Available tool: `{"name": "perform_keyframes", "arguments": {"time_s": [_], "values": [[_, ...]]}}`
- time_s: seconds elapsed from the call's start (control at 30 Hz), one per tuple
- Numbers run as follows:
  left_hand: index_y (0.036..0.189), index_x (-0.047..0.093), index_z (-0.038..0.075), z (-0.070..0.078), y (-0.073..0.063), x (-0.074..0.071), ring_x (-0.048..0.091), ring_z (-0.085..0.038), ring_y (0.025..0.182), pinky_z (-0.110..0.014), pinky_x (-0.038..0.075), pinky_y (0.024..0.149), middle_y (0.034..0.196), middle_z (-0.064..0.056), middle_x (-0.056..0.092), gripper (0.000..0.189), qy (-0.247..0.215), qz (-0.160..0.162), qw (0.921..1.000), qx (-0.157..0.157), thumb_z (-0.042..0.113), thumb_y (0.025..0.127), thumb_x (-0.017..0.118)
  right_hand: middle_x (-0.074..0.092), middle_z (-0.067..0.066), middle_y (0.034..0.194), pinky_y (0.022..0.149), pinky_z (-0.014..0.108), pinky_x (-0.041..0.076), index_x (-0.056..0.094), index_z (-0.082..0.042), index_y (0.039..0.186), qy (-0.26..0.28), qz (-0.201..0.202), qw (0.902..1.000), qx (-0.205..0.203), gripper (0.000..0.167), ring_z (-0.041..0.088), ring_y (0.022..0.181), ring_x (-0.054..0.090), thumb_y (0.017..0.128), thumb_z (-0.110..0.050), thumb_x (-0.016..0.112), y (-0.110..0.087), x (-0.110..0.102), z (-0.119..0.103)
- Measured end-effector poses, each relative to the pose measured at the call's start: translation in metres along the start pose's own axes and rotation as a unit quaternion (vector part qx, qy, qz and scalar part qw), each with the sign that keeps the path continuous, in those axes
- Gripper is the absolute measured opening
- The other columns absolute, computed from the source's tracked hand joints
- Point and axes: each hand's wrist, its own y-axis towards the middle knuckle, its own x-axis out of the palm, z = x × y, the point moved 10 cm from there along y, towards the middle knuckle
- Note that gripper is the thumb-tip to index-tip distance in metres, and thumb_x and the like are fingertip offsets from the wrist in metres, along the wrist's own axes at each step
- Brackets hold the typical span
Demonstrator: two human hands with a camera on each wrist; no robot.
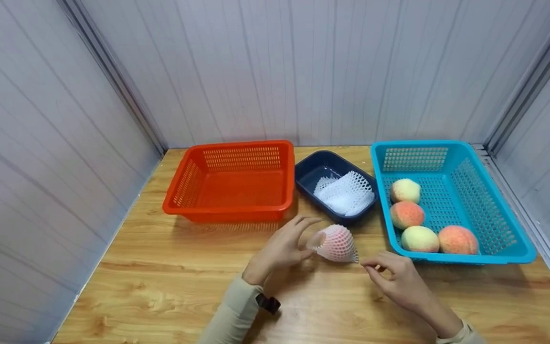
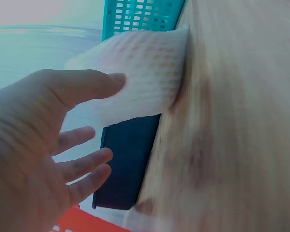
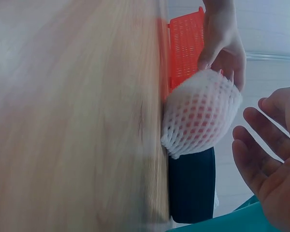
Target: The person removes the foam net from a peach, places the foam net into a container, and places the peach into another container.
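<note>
A peach in a white foam net sleeve (image 1: pixel 338 243) rests on the wooden table, its sleeve flared at the left and gathered at the right. Beside the flared end is my left hand (image 1: pixel 288 243), thumb and fingers spread apart. In the left wrist view, the left thumb (image 2: pixel 99 86) overlaps the sleeve; whether it touches is unclear. My right hand (image 1: pixel 396 277) is just right of the gathered end, fingers loosely bent, holding nothing. From the right wrist, the netted peach (image 3: pixel 200 113) appears apart from the right fingers (image 3: pixel 253 154).
Behind the netted peach stands a dark blue tray (image 1: pixel 314 167) holding white foam nets (image 1: pixel 346 193). An orange-red basket (image 1: pixel 229 210) stands to the left. At the right, a turquoise basket (image 1: pixel 499 191) contains several bare peaches (image 1: pixel 458 240). Panelled walls (image 1: pixel 275 71) enclose the table.
</note>
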Motion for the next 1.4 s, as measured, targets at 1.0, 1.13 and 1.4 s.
{"name": "perform_keyframes", "arguments": {"time_s": [1.0, 1.13, 1.4], "values": [[0.139, 0.048, 0.015, -0.009, -0.031, -0.001, 0.051, -0.033, 0.116, -0.042, 0.050, 0.089, 0.133, -0.006, 0.049, 0.068, -0.176, 0.048, 0.9793, -0.088, 0.022, 0.080, 0.081, 0.066, -0.013, 0.085, 0.059, 0.029, 0.052, 0.074, -0.018, 0.096, 0.004, 0.008, 0.9996, -0.026, 0.032, 0.005, 0.072, 0.060, 0.078, 0.009, 0.073, -0.003, -0.005, -0.004], [0.138, 0.050, 0.012, -0.003, -0.019, 0.006, 0.052, -0.030, 0.114, -0.043, 0.050, 0.088, 0.130, -0.011, 0.051, 0.071, -0.156, 0.057, 0.9832, -0.075, 0.025, 0.077, 0.083, 0.065, -0.012, 0.084, 0.057, 0.030, 0.052, 0.074, -0.017, 0.095, 0.007, 0.007, 0.9993, -0.036, 0.032, 0.006, 0.071, 0.060, 0.078, 0.010, 0.073, -0.005, -0.003, -0.006], [0.137, 0.051, 0.016, 0.003, 0.003, 0.020, 0.048, -0.018, 0.120, -0.040, 0.040, 0.100, 0.130, -0.002, 0.052, 0.073, -0.135, 0.062, 0.9825, -0.112, 0.032, 0.074, 0.085, 0.065, -0.012, 0.083, 0.059, 0.027, 0.053, 0.074, -0.020, 0.095, 0.009, -0.009, 0.9999, -0.003, 0.033, 0.005, 0.072, 0.060, 0.079, 0.009, 0.073, -0.009, 0.002, -0.001]]}}
